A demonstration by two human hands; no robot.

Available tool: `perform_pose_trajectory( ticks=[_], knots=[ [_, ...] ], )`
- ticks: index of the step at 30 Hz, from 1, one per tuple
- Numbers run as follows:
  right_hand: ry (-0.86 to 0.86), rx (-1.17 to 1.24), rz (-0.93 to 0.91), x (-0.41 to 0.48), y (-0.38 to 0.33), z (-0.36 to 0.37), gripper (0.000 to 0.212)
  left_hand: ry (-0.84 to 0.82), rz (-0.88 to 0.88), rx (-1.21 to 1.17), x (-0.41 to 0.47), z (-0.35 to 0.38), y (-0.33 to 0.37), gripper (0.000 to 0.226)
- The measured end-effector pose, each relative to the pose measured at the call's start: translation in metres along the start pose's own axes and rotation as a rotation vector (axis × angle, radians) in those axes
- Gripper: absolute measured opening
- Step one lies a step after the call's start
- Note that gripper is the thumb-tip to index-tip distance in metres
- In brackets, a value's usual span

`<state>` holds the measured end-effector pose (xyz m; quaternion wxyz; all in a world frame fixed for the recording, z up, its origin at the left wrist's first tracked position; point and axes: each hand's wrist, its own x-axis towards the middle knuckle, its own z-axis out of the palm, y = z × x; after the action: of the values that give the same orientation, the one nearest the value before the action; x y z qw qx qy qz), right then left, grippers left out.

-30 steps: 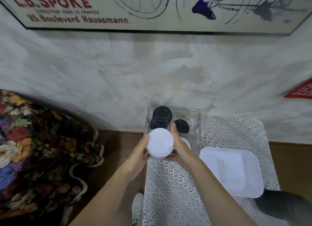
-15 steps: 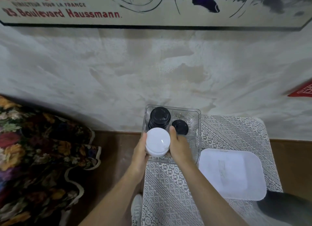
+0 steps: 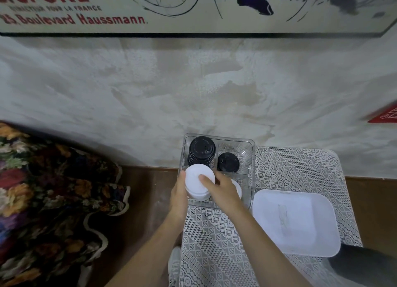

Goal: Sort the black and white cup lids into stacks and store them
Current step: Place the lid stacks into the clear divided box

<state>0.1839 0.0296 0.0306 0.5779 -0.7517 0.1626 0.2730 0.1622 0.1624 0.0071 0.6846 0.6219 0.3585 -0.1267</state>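
Both left hand (image 3: 179, 197) and right hand (image 3: 225, 191) cup the white lid stack (image 3: 194, 176).

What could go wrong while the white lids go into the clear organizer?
1. The white lid stack is gripped only at its sides by the left hand, with the right hand at its top. If it tilts, the lids may slide apart.
2. The tall black stack stands directly behind it, so a bump could topple that one.
3. The clear organizer appears to sit at the table's left edge. A sideways push might shift it off.
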Motion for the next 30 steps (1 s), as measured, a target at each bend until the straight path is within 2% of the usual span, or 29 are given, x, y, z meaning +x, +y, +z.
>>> perform_pose_trajectory(
  ticks=[2,5,9,13,17,21,25,30],
  knots=[
    [0.018,-0.053,-0.036,0.001,0.003,0.002,0.041,0.043,-0.001,0.039,-0.002,0.001,0.0,0.055],
    [0.084,-0.12,-0.078,0.002,0.008,0.005,0.046,0.09,0.025,0.077,-0.002,0.001,-0.002,0.054],
    [0.146,-0.136,-0.074,0.005,0.012,0.007,0.051,0.052,0.107,0.099,-0.005,0.0,-0.003,0.047],
    [0.138,-0.09,-0.064,0.005,0.012,0.008,0.048,-0.047,0.143,0.142,-0.008,-0.007,-0.005,0.059],
    [0.107,-0.04,-0.036,0.002,0.009,0.005,0.048,-0.097,0.191,0.158,-0.009,-0.009,-0.002,0.061],
    [0.138,-0.029,-0.026,0.001,0.011,0.004,0.054,-0.095,0.218,0.177,-0.006,-0.008,0.002,0.046],
    [0.109,-0.009,-0.033,-0.004,0.015,0.004,0.054,-0.095,0.248,0.182,-0.012,-0.015,0.001,0.047],
    [0.123,-0.024,-0.013,-0.007,0.017,0.004,0.047,-0.083,0.249,0.211,-0.01,-0.018,-0.005,0.036]
  ],
)
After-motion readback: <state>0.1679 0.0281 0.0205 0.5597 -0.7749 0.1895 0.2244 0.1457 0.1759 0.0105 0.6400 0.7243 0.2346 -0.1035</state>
